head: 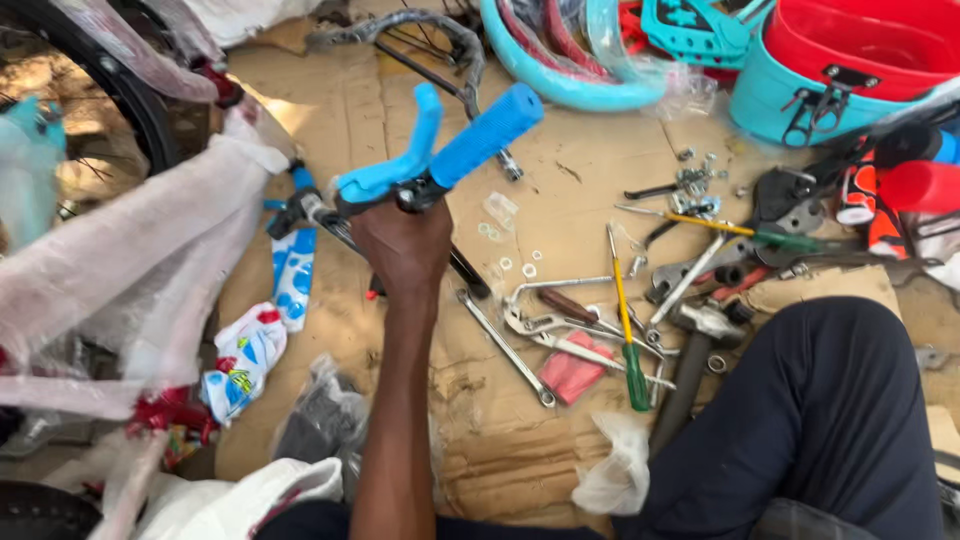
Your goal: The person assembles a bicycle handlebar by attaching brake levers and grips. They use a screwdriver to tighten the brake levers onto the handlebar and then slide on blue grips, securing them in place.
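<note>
My left hand point(405, 245) is closed around a black bicycle handlebar just below its bright blue rubber grip point(490, 130), and I see the back of the hand. A blue brake lever point(400, 165) juts up and to the left beside the grip. The bar leans up and to the right above the cardboard point(560, 160) on the floor. A bike frame wrapped in white foam point(120, 250) lies to the left of the hand. My right hand is out of view.
Wrenches point(505, 350), a green-handled screwdriver point(628, 330), a hammer point(695, 350), pliers, nuts and washers lie scattered on the cardboard to the right. A teal basket point(790, 100) holding a red tub stands at top right. My dark trouser leg point(810, 420) fills the lower right. A black tyre point(120, 90) is at upper left.
</note>
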